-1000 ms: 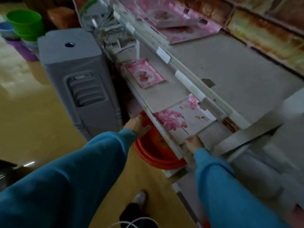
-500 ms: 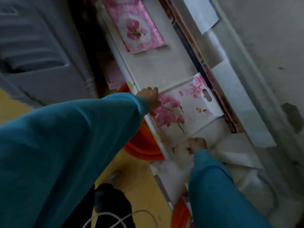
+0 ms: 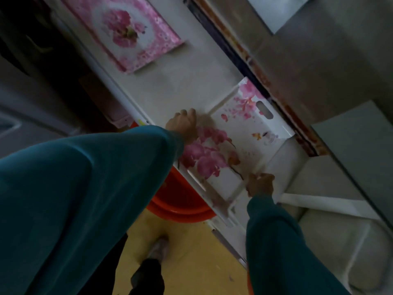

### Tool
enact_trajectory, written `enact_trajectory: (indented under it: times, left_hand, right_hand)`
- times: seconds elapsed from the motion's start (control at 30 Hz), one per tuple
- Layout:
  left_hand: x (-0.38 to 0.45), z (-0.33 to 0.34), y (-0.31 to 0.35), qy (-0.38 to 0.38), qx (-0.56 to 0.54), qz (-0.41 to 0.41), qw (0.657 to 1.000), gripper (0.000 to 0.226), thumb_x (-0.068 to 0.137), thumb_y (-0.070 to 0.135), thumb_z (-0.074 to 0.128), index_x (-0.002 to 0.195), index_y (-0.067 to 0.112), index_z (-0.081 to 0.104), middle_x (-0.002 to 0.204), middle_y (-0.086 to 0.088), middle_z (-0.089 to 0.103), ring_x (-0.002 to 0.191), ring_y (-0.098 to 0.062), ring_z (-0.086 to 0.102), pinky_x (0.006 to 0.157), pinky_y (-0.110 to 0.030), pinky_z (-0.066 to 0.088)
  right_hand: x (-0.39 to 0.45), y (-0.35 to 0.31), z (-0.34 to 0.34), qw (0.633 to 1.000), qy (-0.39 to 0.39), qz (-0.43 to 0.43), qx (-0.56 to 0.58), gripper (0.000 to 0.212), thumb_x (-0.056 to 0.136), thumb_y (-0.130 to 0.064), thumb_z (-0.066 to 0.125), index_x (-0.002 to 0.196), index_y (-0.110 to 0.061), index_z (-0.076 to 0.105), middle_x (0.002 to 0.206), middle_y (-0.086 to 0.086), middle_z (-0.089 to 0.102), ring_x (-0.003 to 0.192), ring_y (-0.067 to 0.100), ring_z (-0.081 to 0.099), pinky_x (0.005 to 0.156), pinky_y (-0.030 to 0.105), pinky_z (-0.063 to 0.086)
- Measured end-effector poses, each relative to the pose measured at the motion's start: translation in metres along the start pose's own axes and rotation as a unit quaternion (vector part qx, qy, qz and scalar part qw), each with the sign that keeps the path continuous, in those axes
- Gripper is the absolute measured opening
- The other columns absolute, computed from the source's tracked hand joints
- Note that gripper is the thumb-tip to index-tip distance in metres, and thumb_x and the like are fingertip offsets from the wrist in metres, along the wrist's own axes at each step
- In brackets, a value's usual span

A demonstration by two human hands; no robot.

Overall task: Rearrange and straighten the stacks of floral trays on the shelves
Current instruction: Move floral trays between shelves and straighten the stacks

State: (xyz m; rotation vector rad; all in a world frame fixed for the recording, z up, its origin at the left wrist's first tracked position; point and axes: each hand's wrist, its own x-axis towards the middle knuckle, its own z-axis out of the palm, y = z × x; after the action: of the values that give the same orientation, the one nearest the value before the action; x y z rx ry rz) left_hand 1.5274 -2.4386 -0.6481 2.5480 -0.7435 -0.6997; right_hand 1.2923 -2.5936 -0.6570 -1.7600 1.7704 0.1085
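Both arms extended forward, hands set apart, one at each side of the same tray.

Left hand reaches out from a teal sleeve, knuckles up, fingers curled over the tray's left edge; fingertips hidden, so exact contact unclear. Right hand sits lower and nearer the body, fingers curled at the tray's near right corner, thumb side up, grip looks like a pinch on the rim. Right forearm in its teal sleeve runs nearly straight up the view; left forearm comes in diagonally from lower left and fills much of the view. Wrists roughly straight. One shoe visible below between the arms.
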Motion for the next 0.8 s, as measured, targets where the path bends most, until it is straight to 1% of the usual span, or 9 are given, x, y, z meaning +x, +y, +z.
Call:
enact_trajectory:
  times: [0.03,0.17,0.27,0.37,0.43,0.53,0.63,0.7,0.8]
  left_hand:
    - [0.005,0.002,-0.001,0.001,-0.006,0.000,1.000,0.039,0.088,0.021,0.054,0.122,0.007,0.042,0.121,-0.021,0.051,0.110,-0.041,0.053,0.086,-0.045,0.046]
    - [0.020,0.013,-0.001,-0.007,-0.014,0.018,1.000,0.039,0.089,0.026,0.055,0.122,0.010,0.042,0.118,-0.017,0.055,0.101,-0.035,0.058,0.077,-0.038,0.045]
    - [0.015,0.014,0.000,-0.007,-0.025,0.021,0.999,0.040,0.086,0.031,0.055,0.120,0.014,0.045,0.116,-0.013,0.056,0.092,-0.029,0.055,0.076,-0.038,0.045]
    - [-0.004,0.005,-0.002,-0.009,-0.017,0.027,0.999,0.042,0.085,0.036,0.054,0.119,0.013,0.045,0.115,-0.015,0.056,0.098,-0.036,0.057,0.075,-0.038,0.043]
    - [-0.023,-0.005,-0.003,-0.011,-0.020,0.032,0.999,0.039,0.083,0.034,0.054,0.112,0.011,0.044,0.111,-0.020,0.057,0.098,-0.040,0.058,0.073,-0.038,0.040]
    - [-0.057,-0.023,-0.003,0.001,-0.013,0.044,0.999,0.032,0.084,0.030,0.052,0.106,0.008,0.042,0.104,-0.028,0.060,0.094,-0.047,0.059,0.073,-0.042,0.043]
    - [-0.097,-0.041,-0.003,0.035,0.052,0.086,0.994,0.034,0.095,0.029,0.041,0.116,0.003,0.043,0.102,-0.032,0.061,0.095,-0.050,0.060,0.078,-0.047,0.047]
    - [-0.132,-0.055,-0.004,0.051,0.078,0.111,0.989,0.036,0.098,0.031,0.037,0.117,0.002,0.044,0.096,-0.028,0.063,0.090,-0.047,0.063,0.076,-0.047,0.049]
    - [-0.197,-0.077,0.001,0.033,0.034,0.095,0.994,0.034,0.096,0.036,0.037,0.112,0.007,0.047,0.078,-0.015,0.058,0.082,-0.040,0.066,0.072,-0.042,0.053]
  right_hand:
    - [0.002,0.001,0.002,1.000,0.004,0.006,-0.009,0.044,0.089,-0.024,0.056,0.121,0.004,0.044,0.116,0.031,0.062,0.105,0.044,0.063,0.091,0.051,0.052]
    - [0.005,0.008,0.006,1.000,0.007,0.000,-0.006,0.039,0.091,-0.023,0.057,0.116,0.005,0.054,0.113,0.030,0.063,0.106,0.043,0.061,0.095,0.052,0.050]
    - [-0.003,0.012,-0.001,1.000,0.007,-0.002,0.003,0.036,0.092,-0.022,0.056,0.113,0.008,0.057,0.111,0.030,0.064,0.103,0.041,0.063,0.093,0.051,0.052]
    - [-0.024,0.018,-0.012,1.000,0.005,-0.003,0.015,0.036,0.092,-0.021,0.056,0.109,0.010,0.060,0.109,0.031,0.066,0.100,0.039,0.065,0.086,0.043,0.054]
    - [-0.046,0.024,-0.022,1.000,0.002,0.004,0.029,0.035,0.091,-0.020,0.057,0.109,0.010,0.060,0.107,0.029,0.066,0.097,0.036,0.065,0.078,0.037,0.049]
    - [-0.085,0.034,-0.037,0.999,0.003,-0.001,0.036,0.029,0.090,-0.015,0.057,0.099,0.012,0.061,0.092,0.021,0.057,0.089,0.031,0.059,0.079,0.038,0.049]
    - [-0.129,0.049,-0.049,0.999,-0.011,-0.012,0.034,0.025,0.089,-0.011,0.055,0.095,0.013,0.060,0.089,0.023,0.062,0.088,0.037,0.063,0.080,0.045,0.053]
    - [-0.161,0.063,-0.059,0.999,-0.019,-0.022,0.024,0.030,0.088,-0.013,0.054,0.098,0.014,0.062,0.092,0.027,0.068,0.088,0.040,0.066,0.080,0.046,0.054]
    - [-0.213,0.093,-0.077,0.999,-0.013,-0.044,0.028,0.029,0.088,-0.013,0.057,0.088,0.015,0.066,0.086,0.030,0.068,0.084,0.041,0.067,0.073,0.042,0.053]
